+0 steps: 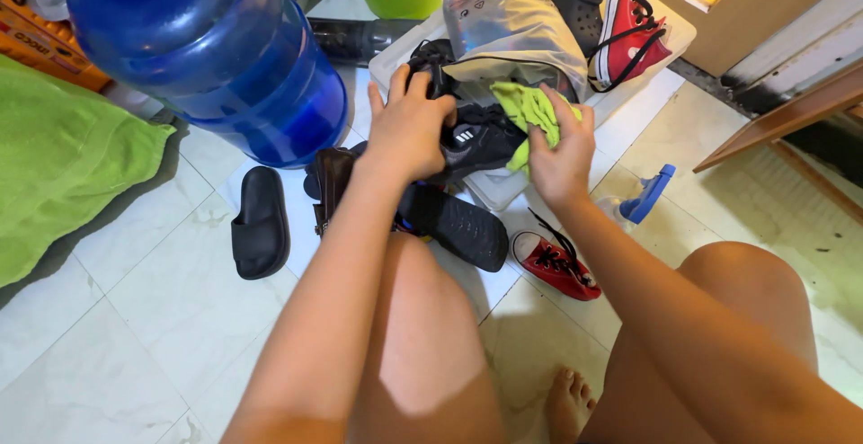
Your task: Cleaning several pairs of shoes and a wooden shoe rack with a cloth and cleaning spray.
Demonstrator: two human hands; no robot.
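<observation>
The person's left hand [409, 125] is gripping a black sneaker [476, 138], fingers wrapped over its top, holding it just above the white tray [503, 188]. The right hand [562, 152], at three o'clock of the shoe, is clenching a lime-green cloth [526, 111] and pressing it against the sneaker. A big blue water jug [216, 48] is standing at ten o'clock, a red sneaker [557, 264] is lying at five o'clock, and a black slide sandal [261, 224] is sitting at eight o'clock.
</observation>
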